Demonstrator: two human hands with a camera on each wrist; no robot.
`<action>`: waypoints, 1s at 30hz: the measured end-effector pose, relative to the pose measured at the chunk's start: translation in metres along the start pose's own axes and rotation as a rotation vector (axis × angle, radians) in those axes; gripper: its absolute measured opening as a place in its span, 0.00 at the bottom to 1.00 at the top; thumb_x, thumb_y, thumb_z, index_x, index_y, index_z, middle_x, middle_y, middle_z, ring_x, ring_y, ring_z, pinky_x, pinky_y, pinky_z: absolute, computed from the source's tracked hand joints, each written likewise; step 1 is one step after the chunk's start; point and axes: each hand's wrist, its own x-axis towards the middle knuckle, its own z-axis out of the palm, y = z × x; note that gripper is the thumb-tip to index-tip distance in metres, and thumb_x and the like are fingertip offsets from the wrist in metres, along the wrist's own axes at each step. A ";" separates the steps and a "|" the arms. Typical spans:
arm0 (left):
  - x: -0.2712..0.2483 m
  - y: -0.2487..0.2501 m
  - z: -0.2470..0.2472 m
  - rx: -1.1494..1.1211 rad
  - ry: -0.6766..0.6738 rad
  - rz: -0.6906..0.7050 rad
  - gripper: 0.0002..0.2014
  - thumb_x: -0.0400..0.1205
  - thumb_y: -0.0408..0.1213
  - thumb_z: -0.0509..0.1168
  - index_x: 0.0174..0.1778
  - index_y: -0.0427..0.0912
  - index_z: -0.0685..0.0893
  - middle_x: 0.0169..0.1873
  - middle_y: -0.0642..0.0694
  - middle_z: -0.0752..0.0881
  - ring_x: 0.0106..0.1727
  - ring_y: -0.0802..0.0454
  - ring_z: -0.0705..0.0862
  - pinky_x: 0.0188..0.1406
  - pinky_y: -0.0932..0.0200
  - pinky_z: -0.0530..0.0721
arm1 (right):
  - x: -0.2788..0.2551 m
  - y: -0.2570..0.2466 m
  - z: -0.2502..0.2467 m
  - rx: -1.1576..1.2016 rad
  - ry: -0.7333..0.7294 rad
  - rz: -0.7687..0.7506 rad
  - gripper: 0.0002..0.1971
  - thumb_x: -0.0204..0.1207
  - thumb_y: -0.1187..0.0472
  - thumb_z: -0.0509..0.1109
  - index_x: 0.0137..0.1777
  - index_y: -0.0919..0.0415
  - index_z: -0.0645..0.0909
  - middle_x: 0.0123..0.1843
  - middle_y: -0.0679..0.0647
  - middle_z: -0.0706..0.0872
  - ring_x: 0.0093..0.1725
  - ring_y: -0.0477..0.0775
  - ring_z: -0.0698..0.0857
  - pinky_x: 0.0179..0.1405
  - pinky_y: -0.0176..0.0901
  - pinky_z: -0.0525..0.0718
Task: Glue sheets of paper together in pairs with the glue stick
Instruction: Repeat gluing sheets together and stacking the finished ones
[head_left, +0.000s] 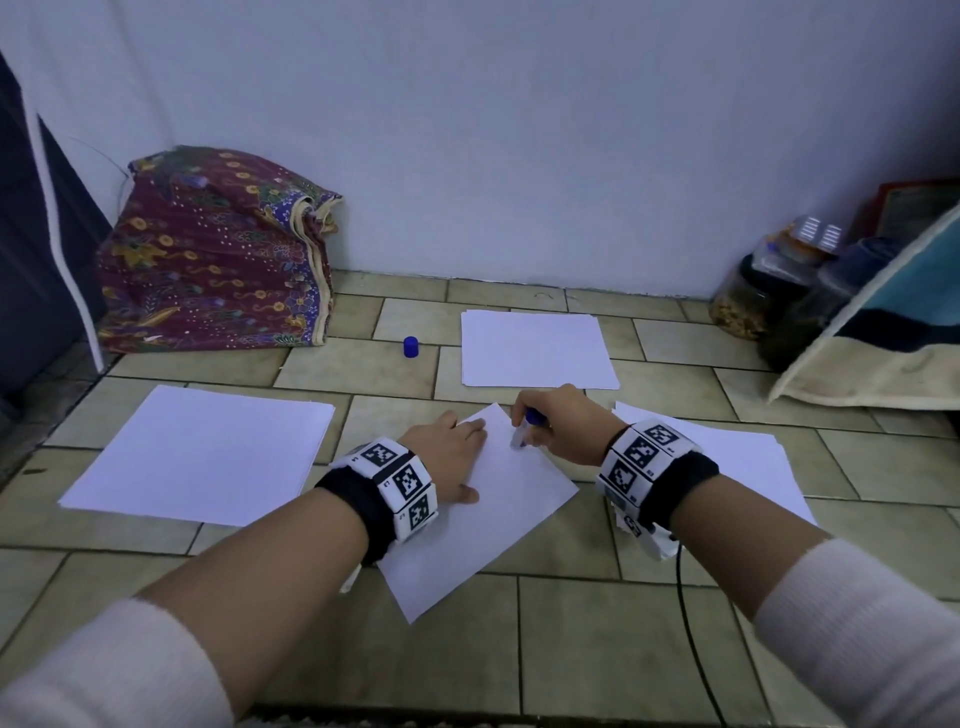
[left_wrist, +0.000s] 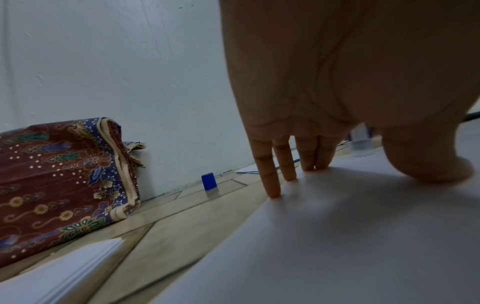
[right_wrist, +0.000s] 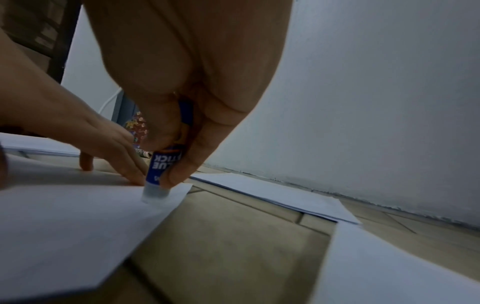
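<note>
A single white sheet (head_left: 483, 525) lies tilted on the tiled floor in front of me. My left hand (head_left: 452, 457) presses flat on its left part, straight fingers (left_wrist: 270, 181) spread on the paper (left_wrist: 337, 236). My right hand (head_left: 556, 426) grips a blue glue stick (head_left: 524, 428) upright, its white tip touching the sheet near the far corner. In the right wrist view the glue stick (right_wrist: 162, 170) shows between thumb and fingers, tip down on the sheet (right_wrist: 64, 222). The blue cap (head_left: 411, 346) stands on the floor further back, also seen in the left wrist view as the cap (left_wrist: 208, 181).
A paper stack (head_left: 202, 452) lies to the left, another stack (head_left: 535, 351) at the back, and sheets (head_left: 748, 457) lie under my right wrist. A patterned cloth bundle (head_left: 213, 260) sits by the wall. Jars (head_left: 753, 301) and a towel (head_left: 883, 332) stand at right.
</note>
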 end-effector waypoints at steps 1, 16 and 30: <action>0.000 0.000 0.000 0.000 0.000 0.004 0.36 0.81 0.55 0.63 0.80 0.41 0.59 0.83 0.51 0.55 0.75 0.47 0.61 0.60 0.46 0.80 | -0.005 0.002 0.000 0.003 -0.017 -0.007 0.11 0.75 0.70 0.67 0.57 0.62 0.81 0.51 0.58 0.85 0.46 0.55 0.79 0.44 0.40 0.75; -0.003 0.000 0.001 -0.106 0.048 -0.050 0.43 0.78 0.55 0.69 0.80 0.38 0.56 0.81 0.44 0.53 0.78 0.46 0.61 0.67 0.45 0.77 | -0.058 0.025 -0.009 -0.078 -0.110 0.007 0.08 0.78 0.66 0.67 0.55 0.58 0.80 0.33 0.38 0.75 0.32 0.35 0.74 0.31 0.25 0.70; -0.007 0.012 0.002 0.102 0.021 0.165 0.31 0.85 0.52 0.57 0.83 0.48 0.56 0.83 0.47 0.52 0.79 0.46 0.59 0.66 0.45 0.76 | -0.032 0.022 -0.013 0.339 0.256 0.114 0.05 0.76 0.67 0.69 0.50 0.59 0.80 0.37 0.49 0.84 0.34 0.39 0.85 0.37 0.28 0.82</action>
